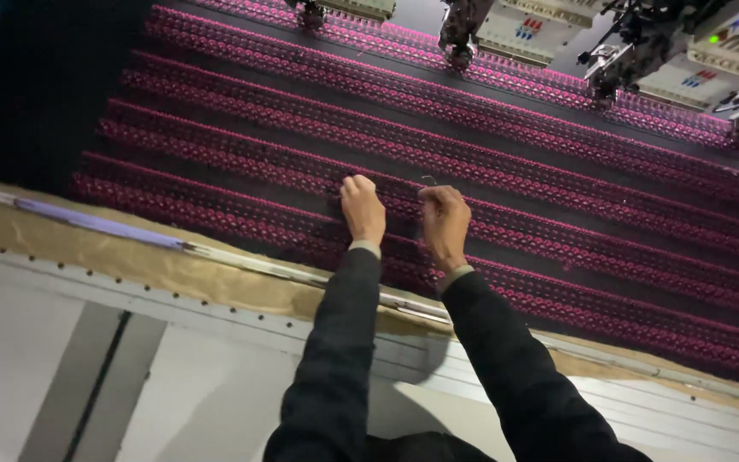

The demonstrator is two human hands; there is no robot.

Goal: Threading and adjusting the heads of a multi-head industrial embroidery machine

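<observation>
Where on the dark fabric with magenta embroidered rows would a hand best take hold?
Probably at the near edge of the dark fabric, coming from the tan border strip. It lies flat and stretched, so only an edge offers a pinch. The left hand and right hand press on it mid-panel.

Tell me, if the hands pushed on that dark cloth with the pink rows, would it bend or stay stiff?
The dark cloth would probably give a little, then spring back: it lies flat and taut up to the frame edge. The pink stitched rows look raised and dense, so likely stiffer. Both the left hand and right hand rest on it without visible wrinkles.
</observation>
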